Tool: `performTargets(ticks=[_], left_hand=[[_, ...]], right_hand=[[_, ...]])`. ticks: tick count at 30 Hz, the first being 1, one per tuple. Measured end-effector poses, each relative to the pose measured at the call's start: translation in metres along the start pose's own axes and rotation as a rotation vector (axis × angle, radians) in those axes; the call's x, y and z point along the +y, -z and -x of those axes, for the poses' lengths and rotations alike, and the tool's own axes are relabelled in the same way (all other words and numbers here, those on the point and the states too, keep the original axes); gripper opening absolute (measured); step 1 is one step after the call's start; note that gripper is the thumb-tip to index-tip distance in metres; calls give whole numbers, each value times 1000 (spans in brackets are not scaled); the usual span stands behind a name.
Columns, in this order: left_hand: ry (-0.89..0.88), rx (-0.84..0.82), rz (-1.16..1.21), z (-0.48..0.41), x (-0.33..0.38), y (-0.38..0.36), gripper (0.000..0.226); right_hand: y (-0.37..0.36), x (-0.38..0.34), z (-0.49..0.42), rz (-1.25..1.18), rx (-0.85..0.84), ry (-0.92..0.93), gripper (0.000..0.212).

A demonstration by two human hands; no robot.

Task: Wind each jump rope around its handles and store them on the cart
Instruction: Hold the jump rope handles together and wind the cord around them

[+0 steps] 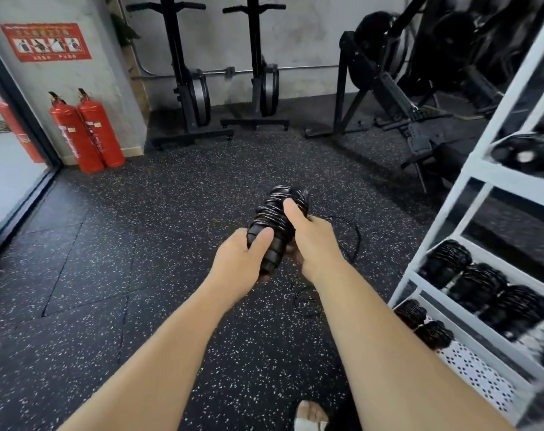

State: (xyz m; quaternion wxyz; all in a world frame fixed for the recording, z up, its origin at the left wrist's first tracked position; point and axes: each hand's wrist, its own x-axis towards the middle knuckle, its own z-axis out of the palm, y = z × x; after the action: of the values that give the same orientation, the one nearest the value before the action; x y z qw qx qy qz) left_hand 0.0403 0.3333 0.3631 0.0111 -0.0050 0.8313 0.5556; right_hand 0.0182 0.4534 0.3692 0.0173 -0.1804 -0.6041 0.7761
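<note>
**Nearly wound rope held just left of the cart**

The jump rope (275, 219) sits in both hands, left of the cart (448, 213) and level with its lower shelves. The left hand (238, 259) has its fingers curled round the bare handle ends. The right hand (311, 237) grips the coiled part, thumb pressed on the wraps.

A loose tail (358, 241) hangs toward the floor beside the cart. The bundle looks light, with stiff handles. The thin cord is probably springy and slick, so it is best held across the coils to stop them unwinding.
</note>
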Motion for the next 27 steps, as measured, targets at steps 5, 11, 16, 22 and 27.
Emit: performTargets(ticks=[5,11,16,22,27], left_hand=[[69,-145,137,-1,0,-18,30],[100,-287,32,10,12,-42,59],[139,-465,-39,19,38,-70,41],[350,-408,462,34,68,-96,16],[458,-498,360,45,61,-134,16]], right_hand=[[21,0,7,-70,66,-12,26],[55,-11,31,-82,147,-23,25],[98,-23,52,-33,236,-29,37],[145,-9,67,-82,327,-50,48],[183,27,60,-169,367,-106,55]])
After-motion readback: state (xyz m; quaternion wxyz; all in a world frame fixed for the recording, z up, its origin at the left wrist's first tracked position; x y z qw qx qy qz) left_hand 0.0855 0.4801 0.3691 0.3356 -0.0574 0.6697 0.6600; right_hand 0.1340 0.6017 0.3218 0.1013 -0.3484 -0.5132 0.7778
